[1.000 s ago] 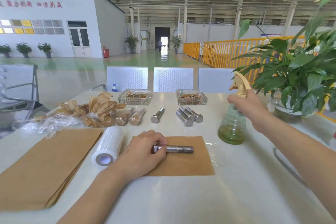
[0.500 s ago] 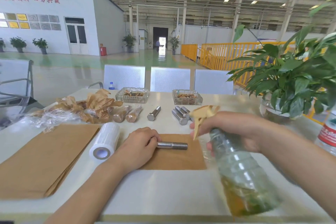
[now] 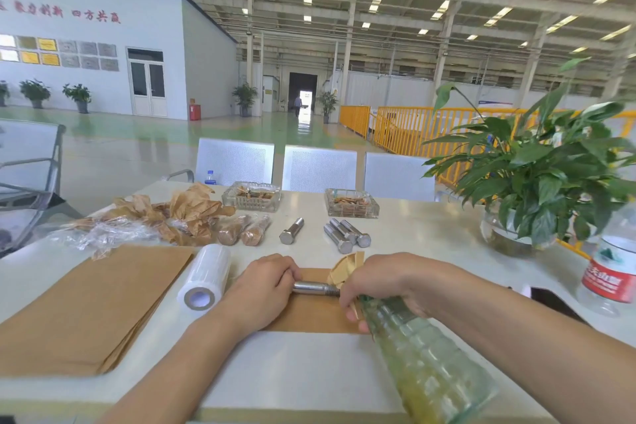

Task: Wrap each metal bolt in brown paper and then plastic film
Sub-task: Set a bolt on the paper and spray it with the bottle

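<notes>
A metal bolt (image 3: 314,287) lies on a single brown paper sheet (image 3: 311,313) near the table's front. My left hand (image 3: 261,289) grips the bolt's head end. My right hand (image 3: 385,282) holds a clear spray bottle (image 3: 423,361) with yellow-green liquid, its tan nozzle tipped over the bolt's threaded end. A roll of plastic film (image 3: 205,280) lies left of my left hand. A stack of brown paper (image 3: 86,306) is at the left. Several bare bolts (image 3: 346,236) and one apart from them (image 3: 292,231) lie further back, next to two wrapped bolts (image 3: 242,229).
Crumpled paper and film scraps (image 3: 148,217) lie at the back left. Two glass trays (image 3: 251,196) (image 3: 351,202) stand at the back. A potted plant (image 3: 537,179) and a water bottle (image 3: 611,265) stand at the right, with a dark phone (image 3: 554,299) beside my right forearm.
My right hand lifted the spray bottle from the table's right side, swung it left and tipped its nozzle down to the bolt. My left hand stayed on the bolt's head.
</notes>
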A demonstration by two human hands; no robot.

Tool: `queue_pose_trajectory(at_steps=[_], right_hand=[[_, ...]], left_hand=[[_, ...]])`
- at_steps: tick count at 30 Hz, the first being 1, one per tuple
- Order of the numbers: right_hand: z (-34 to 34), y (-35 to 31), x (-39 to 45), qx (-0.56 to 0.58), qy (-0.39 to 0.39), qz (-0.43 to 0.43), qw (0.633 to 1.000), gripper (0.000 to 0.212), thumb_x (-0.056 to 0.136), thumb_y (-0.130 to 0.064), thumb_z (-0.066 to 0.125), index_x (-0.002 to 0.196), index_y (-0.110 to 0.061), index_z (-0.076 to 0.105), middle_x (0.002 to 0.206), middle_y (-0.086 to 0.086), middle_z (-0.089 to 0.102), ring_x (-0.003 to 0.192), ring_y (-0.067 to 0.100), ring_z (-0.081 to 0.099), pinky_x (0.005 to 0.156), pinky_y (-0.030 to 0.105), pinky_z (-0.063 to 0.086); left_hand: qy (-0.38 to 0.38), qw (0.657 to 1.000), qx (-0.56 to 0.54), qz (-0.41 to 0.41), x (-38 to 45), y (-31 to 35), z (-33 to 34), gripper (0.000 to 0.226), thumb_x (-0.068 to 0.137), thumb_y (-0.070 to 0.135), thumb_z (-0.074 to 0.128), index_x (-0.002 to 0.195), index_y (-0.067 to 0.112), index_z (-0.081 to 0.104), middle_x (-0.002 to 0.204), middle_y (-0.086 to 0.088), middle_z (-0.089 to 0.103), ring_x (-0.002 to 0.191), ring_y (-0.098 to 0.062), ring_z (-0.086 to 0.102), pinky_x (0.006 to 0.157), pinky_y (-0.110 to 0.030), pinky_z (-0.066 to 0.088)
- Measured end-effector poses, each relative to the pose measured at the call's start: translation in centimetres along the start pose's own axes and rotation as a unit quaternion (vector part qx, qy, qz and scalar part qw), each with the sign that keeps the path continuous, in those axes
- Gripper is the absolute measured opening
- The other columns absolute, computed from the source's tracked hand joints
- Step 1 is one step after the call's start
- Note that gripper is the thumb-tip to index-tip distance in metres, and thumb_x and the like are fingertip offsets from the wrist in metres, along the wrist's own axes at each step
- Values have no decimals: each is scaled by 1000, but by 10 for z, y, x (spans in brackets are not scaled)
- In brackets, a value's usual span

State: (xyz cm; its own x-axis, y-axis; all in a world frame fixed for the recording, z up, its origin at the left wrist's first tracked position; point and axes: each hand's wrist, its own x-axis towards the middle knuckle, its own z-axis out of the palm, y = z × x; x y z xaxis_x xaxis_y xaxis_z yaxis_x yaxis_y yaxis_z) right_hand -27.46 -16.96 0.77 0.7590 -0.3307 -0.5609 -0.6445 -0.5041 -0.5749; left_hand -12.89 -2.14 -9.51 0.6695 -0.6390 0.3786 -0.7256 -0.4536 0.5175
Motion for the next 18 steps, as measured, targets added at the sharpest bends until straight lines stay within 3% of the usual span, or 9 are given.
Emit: queue_pose_trajectory(at_steps=[4, 7, 10, 13, 16, 18], right_hand=[[-7, 6, -1, 25, 3, 12, 1000, 17, 93, -17, 58, 89, -4, 69, 62, 10, 66, 53, 19, 63, 65, 32, 55], [-14, 13, 0, 60, 30, 10, 998, 14, 90, -15, 63, 87, -2, 69, 70, 12, 67, 56, 23, 65, 66, 35, 58], [-19, 21, 1, 57, 40, 8, 998, 15, 89, -15, 64, 85, -1, 71, 61, 12, 68, 55, 24, 65, 71, 37, 59], [-34, 25, -4, 59, 70, -2, 996, 15, 87, -17, 67, 82, -3, 68, 59, 12, 68, 48, 23, 64, 55, 28, 57], [-71, 30, -8, 112, 165, -51, 979, 15, 88, -16, 69, 86, -1, 68, 78, 12, 71, 47, 21, 68, 43, 26, 52], [-96, 33, -11, 166, 218, -82, 958, 18, 89, -15, 71, 99, 0, 68, 93, 12, 72, 50, 22, 70, 48, 29, 55]], left_hand=[[-3, 1000, -3, 2, -1, 0, -1, 27, 99, 14, 45, 92, 25, 68, 95, 7, 65, 94, -14, 58, 91, -36, 47], [-4, 1000, -1, -1, -1, 1, -1, 27, 99, 15, 44, 93, 25, 69, 95, 7, 65, 95, -14, 58, 92, -37, 47], [-4, 1000, 2, -2, -1, 2, 0, 27, 99, 15, 44, 94, 27, 69, 95, 7, 65, 95, -14, 58, 92, -36, 47], [-4, 1000, 4, -3, -2, 1, 0, 27, 100, 17, 44, 95, 28, 68, 95, 9, 63, 94, -13, 57, 90, -34, 46], [-1, 1000, 1, 0, -1, 2, -1, 26, 102, 20, 44, 95, 29, 68, 95, 9, 63, 93, -12, 57, 88, -31, 45], [-3, 1000, 9, 3, 0, 3, -1, 25, 102, 23, 45, 97, 28, 68, 96, 8, 64, 94, -13, 57, 89, -33, 46]])
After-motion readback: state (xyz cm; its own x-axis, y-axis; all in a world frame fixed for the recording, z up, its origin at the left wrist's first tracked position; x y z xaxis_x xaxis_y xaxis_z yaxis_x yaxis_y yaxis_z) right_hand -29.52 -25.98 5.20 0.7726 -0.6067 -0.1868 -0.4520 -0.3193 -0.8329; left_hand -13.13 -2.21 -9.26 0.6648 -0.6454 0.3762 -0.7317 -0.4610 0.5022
